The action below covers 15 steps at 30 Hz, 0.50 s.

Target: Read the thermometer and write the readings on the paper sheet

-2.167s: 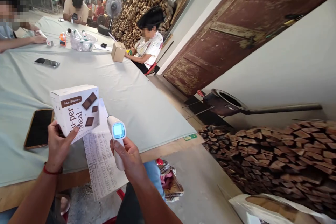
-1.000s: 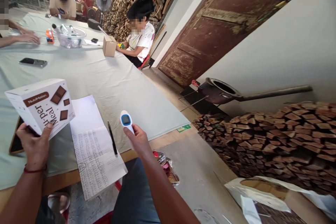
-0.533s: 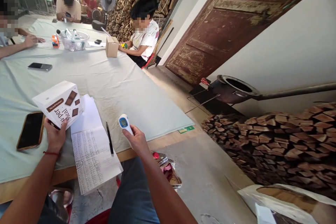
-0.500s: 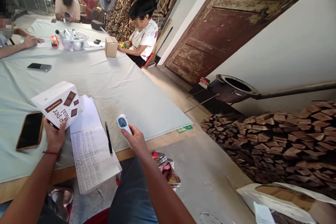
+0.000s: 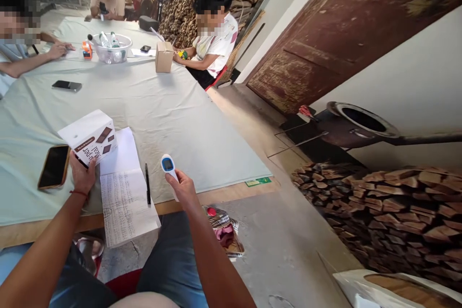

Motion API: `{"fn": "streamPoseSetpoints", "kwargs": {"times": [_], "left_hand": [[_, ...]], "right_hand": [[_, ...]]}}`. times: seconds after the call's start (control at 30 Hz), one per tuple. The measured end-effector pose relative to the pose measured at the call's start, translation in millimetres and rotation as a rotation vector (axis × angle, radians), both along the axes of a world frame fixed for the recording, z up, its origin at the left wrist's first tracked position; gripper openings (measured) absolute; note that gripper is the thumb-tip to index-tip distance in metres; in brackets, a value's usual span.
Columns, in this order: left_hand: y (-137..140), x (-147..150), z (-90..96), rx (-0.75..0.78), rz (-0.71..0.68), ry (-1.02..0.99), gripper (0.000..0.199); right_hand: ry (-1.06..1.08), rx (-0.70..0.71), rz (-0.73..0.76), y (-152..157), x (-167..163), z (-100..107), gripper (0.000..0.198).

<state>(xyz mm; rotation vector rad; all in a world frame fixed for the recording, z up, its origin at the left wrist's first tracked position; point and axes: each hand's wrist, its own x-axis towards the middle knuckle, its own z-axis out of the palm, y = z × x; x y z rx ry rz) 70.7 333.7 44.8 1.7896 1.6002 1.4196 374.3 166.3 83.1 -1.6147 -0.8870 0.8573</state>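
My left hand [image 5: 83,172] grips the near end of a white box [image 5: 90,137] printed with brown chocolate pieces, held tilted over the table. In my right hand [image 5: 184,186] is a white infrared thermometer [image 5: 168,165], its blue-rimmed screen facing up towards me. Between my hands lies an open notebook [image 5: 124,207] with handwritten lines, its lower edge hanging past the table's edge. A black pen [image 5: 147,185] rests along the notebook's right side. Left of the box is a smartphone [image 5: 54,167] in a brown case.
A cloth-covered table [image 5: 202,139] stretches ahead. On it are another phone [image 5: 67,85], a bowl of bottles [image 5: 111,53], an orange object [image 5: 87,50] and a cardboard box [image 5: 164,57]. Several people sit around it. Stacked firewood [image 5: 390,207] and a large pot [image 5: 346,122] stand at right.
The whole view has shifted, so the table and its things sit slightly further right and higher at the far end. Both hands keep their holds on the box and thermometer.
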Motion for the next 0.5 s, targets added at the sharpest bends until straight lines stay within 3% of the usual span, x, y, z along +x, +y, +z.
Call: {"fn": "streamPoseSetpoints", "kwargs": {"times": [0.17, 0.33, 0.5], "left_hand": [[-8, 2, 0.2, -0.051, 0.033, 0.005, 0.086], [-9, 3, 0.9, -0.093, 0.034, -0.014, 0.084], [-8, -3, 0.5, -0.118, -0.032, 0.028, 0.084]], "right_hand": [[-0.379, -0.181, -0.036, 18, 17, -2, 0.047], [-0.491, -0.249, 0.116, 34, 20, -4, 0.037], [-0.827, -0.241, -0.013, 31, 14, -15, 0.046]]}}
